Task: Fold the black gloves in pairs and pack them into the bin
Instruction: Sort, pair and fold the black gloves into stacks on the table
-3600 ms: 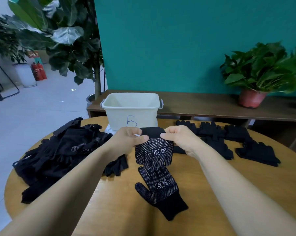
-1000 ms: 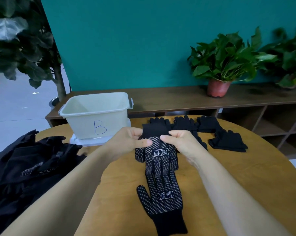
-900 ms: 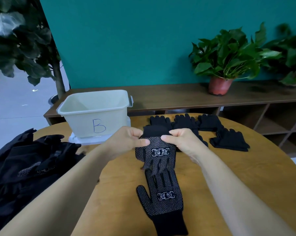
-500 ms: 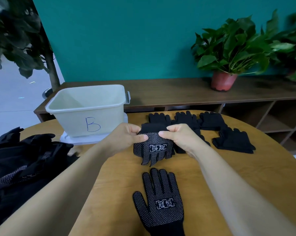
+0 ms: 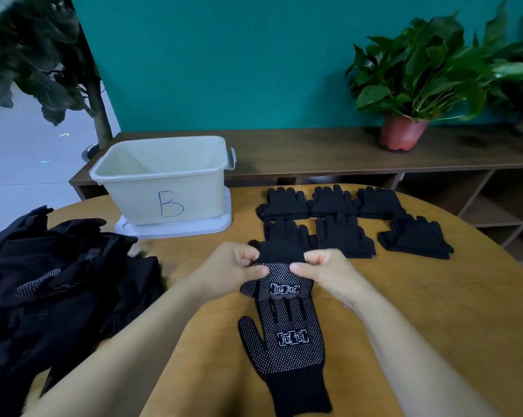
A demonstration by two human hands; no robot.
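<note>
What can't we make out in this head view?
Head view:
- Floor of the bin: hidden by its near wall.
- Extent of the loose glove pile: cut off by the left edge.
- Cuff of the held glove: partly covered by left hand and right hand.
- Layers in the folded stacks: black on black.

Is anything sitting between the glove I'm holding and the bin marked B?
Nothing visible. Only bare table lies between the held glove and the bin, which sits beyond it to the left. The folded pairs lie off to the right, the loose pile further left.
</note>
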